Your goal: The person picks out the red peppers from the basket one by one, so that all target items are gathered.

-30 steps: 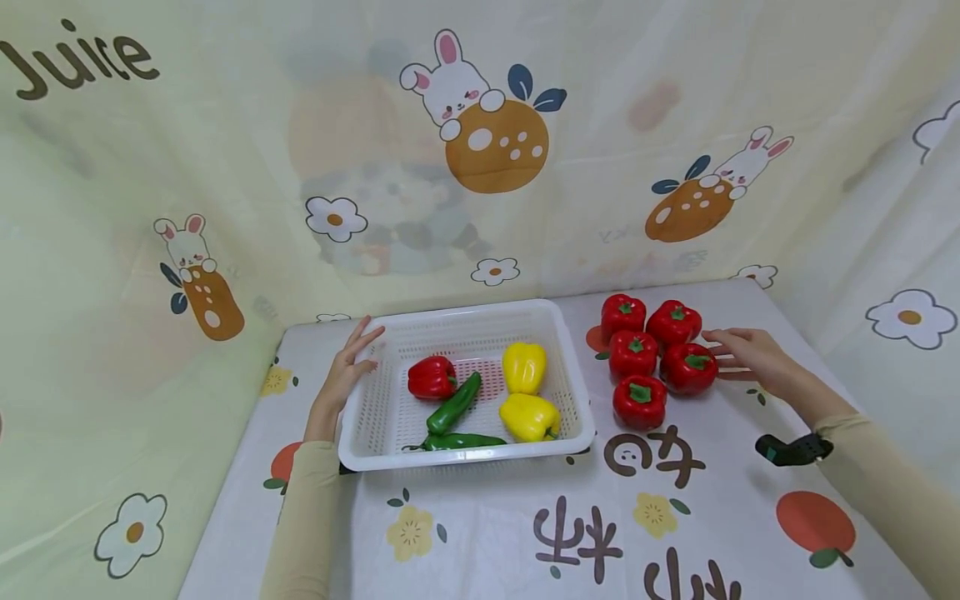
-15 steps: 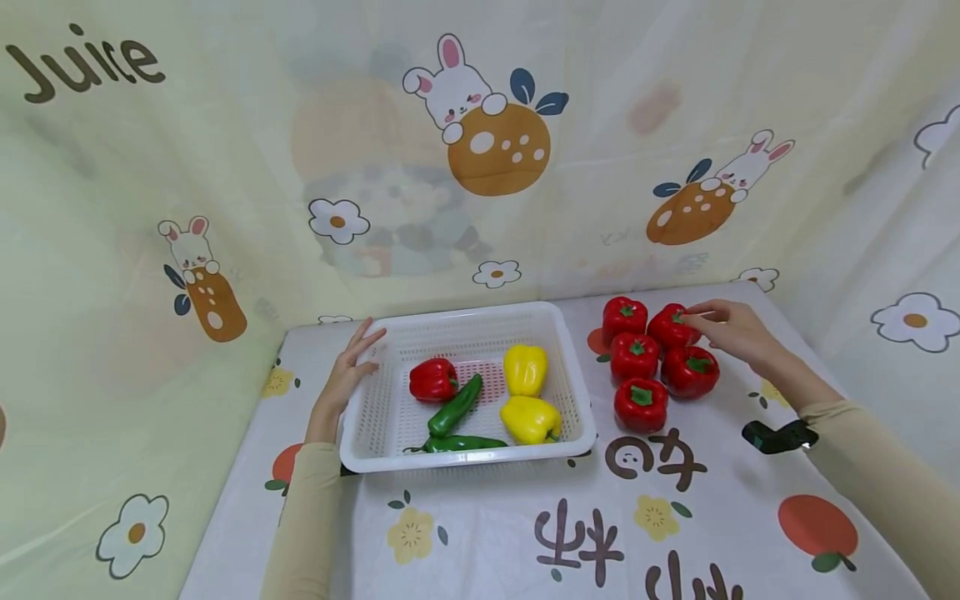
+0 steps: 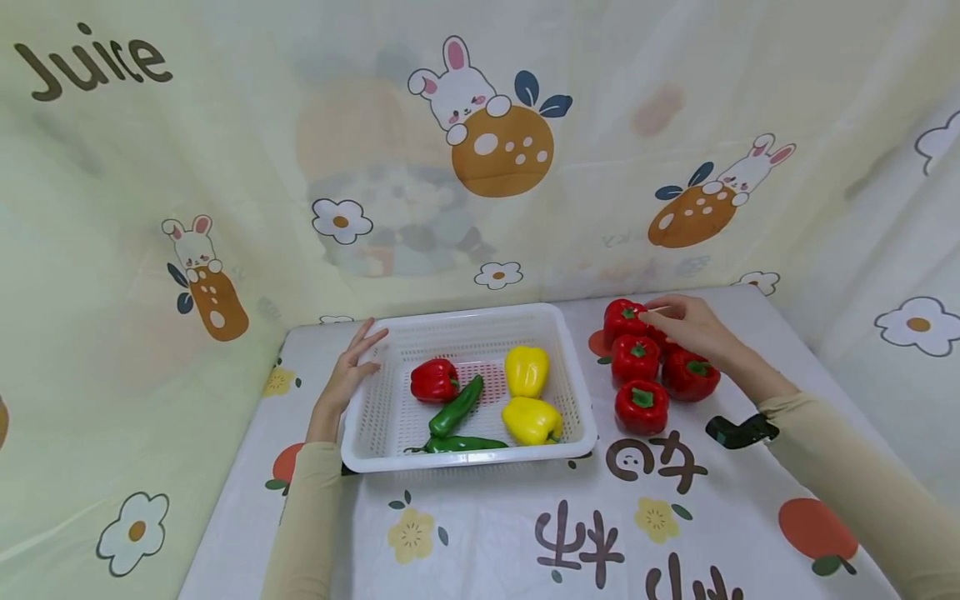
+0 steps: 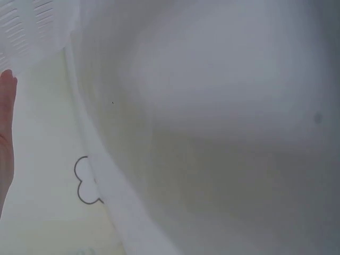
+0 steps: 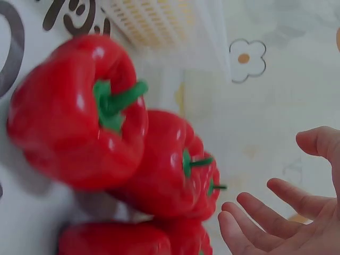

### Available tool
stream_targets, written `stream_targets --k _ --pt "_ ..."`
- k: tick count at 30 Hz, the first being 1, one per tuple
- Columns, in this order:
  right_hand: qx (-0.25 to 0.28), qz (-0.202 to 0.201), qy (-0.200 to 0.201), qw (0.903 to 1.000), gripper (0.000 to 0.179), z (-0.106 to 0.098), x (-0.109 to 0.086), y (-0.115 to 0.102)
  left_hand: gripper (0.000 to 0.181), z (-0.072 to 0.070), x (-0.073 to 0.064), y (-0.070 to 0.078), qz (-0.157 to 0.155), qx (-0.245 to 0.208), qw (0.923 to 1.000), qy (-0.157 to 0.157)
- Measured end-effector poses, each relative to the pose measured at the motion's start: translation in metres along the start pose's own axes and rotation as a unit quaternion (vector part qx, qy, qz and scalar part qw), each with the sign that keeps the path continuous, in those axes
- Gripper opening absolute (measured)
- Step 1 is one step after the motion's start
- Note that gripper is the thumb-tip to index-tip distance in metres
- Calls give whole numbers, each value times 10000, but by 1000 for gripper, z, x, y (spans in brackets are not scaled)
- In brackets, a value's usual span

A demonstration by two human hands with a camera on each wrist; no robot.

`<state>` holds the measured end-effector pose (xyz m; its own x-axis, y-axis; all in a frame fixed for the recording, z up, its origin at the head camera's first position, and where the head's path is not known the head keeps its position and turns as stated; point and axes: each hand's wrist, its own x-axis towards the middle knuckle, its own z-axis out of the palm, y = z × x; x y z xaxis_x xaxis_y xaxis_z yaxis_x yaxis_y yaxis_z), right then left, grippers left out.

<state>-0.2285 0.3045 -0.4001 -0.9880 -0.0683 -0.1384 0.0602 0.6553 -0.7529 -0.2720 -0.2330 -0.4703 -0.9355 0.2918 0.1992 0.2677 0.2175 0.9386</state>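
Note:
My left hand (image 3: 347,375) rests at the left rim of a white plastic basket (image 3: 468,460), its fingers straight and spread. At the left edge of the left wrist view a strip of this hand (image 4: 6,122) shows beside the basket's slotted wall (image 4: 16,26). Over the back of a cluster of several red bell peppers is my right hand (image 3: 693,325), fingertips right at the back-left pepper (image 3: 622,319). It partly hides the back-right pepper. The right wrist view shows its fingers (image 5: 265,218) apart, with nothing between them, beside the peppers' green stems.
Inside the basket lie a red bell pepper (image 3: 434,381), two yellow bell peppers (image 3: 527,372) and two long green peppers (image 3: 457,406). A patterned white cloth (image 3: 487,542) covers the table. Printed curtains (image 3: 420,275) stand behind and at both sides.
My right hand has moved from the right side of the red pepper cluster up and left, over the back-right pepper toward the back-left one. My left hand has stayed at the rim.

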Motion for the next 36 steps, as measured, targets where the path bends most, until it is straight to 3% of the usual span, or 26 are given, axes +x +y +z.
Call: stream_targets --k 6,11,24,36 --pt "60 -134 -105 9998 62 20 7 -18 55 1 0 2 -49 30 10000 -20" --pt "41 -505 -180 9986 58 41 12 -38 55 0 -1 1 -24 23 10000 -39" --pt "272 -899 -748 9928 54 105 36 -101 57 -1 2 -2 47 101 9999 -98" --pt "334 -1404 -1579 9769 50 172 49 -131 56 -2 1 1 -33 199 9998 -94"
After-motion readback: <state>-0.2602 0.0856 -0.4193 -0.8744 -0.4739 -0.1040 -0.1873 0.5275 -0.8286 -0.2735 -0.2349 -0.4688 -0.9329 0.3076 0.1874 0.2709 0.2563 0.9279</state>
